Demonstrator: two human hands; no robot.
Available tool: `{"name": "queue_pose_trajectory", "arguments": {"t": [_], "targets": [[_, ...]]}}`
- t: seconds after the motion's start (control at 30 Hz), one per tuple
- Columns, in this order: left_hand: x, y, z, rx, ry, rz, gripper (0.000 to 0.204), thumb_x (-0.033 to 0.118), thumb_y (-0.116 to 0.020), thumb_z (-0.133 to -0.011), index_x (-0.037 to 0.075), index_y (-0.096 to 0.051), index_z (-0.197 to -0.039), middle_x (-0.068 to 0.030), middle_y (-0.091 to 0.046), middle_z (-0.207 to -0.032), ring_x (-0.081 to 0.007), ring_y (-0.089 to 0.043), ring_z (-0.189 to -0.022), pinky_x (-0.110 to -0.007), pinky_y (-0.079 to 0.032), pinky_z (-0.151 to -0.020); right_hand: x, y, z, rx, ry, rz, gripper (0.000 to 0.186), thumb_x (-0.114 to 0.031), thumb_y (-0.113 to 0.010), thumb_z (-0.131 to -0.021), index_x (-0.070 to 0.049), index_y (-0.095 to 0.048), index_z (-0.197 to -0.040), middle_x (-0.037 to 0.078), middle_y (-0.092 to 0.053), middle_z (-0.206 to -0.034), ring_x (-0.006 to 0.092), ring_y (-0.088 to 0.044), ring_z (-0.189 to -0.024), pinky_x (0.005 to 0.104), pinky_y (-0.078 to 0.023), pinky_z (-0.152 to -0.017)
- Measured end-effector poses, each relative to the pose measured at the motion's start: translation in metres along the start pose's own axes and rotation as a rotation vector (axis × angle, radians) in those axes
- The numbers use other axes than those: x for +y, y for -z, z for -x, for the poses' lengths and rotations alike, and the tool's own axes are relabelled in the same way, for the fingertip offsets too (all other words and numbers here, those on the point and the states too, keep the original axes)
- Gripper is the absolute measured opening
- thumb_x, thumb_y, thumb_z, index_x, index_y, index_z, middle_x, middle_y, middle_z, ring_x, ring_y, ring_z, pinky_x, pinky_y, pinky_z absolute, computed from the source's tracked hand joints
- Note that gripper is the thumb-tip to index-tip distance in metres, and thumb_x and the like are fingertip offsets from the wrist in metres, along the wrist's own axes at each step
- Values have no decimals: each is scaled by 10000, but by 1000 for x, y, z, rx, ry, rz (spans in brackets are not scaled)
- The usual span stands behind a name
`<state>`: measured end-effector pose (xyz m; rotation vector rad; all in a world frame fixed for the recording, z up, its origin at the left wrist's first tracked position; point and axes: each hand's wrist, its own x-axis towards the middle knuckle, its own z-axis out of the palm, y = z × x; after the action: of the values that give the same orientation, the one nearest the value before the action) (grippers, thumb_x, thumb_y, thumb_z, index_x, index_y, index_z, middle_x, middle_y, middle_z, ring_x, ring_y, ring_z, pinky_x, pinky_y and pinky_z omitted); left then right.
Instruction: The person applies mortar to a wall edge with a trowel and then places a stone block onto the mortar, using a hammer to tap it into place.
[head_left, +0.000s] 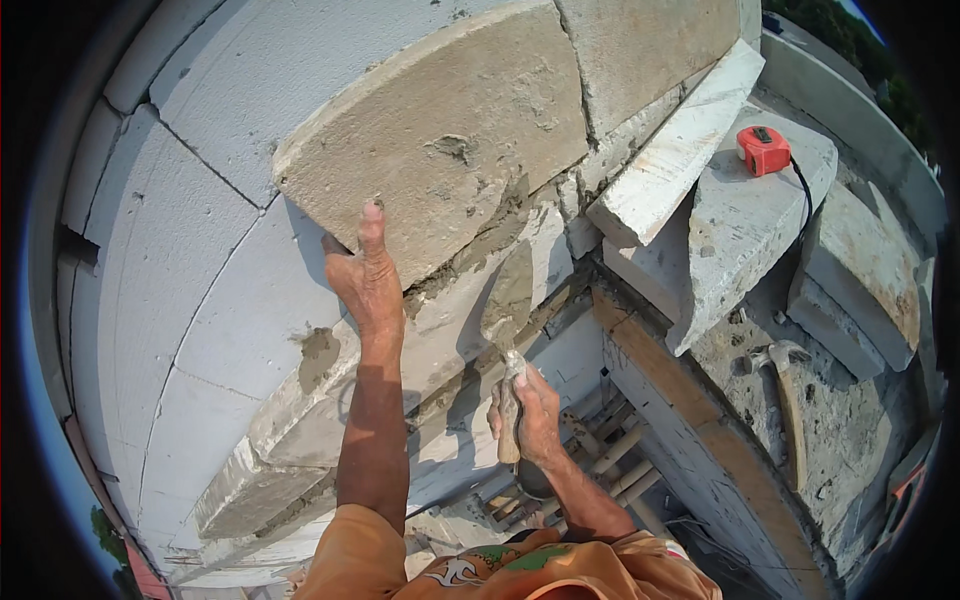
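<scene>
A tan stone slab (430,140) with a rough, pitted face stands against a white block wall. At its lower left corner, my left hand (367,275) grips the edge, thumb up on the face and fingers partly hidden behind. My right hand (537,415) is closed round the wooden handle of a trowel (508,300). The trowel's mortar-coated blade points up, close to the wet mortar joint (470,250) along the slab's lower edge. Below that joint runs a lower course of pale stone (425,340) with mortar smears.
To the right, loose stone slabs (765,220) carry a red tape measure (764,150). A claw hammer (790,420) lies on the rough ledge beside a wooden beam (700,400). Several poles (615,450) show in a gap below my right hand. White blocks (200,220) rise at left.
</scene>
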<state>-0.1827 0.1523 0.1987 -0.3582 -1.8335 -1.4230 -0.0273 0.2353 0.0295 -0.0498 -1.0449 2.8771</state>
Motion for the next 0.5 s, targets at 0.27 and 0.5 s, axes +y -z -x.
{"name": "queue_pose_trajectory", "arguments": {"t": [0.27,0.5], "targets": [[2,1,-2,-20,-21,-45,809,600,-658,-898,-127,-532,-1229,-183,-622,-1137,-239,-557,-1029,-346,-409,-955,28,-33,-2,-76,18,175,317,-225,-455,-1056,8,-505,-1265,46,-538,-795,111,-526,-568,269,-447,-508],[-8,7,-7,-6,34,-44,768,578,-678,-890,-118,-565,-1195,-178,-647,-1094,-234,-587,-984,-357,-439,-923,-3,-7,29,-81,-61,350,330,-165,-568,-1010,12,-504,-1281,10,-528,-760,80,-503,-578,259,-433,-509]]}}
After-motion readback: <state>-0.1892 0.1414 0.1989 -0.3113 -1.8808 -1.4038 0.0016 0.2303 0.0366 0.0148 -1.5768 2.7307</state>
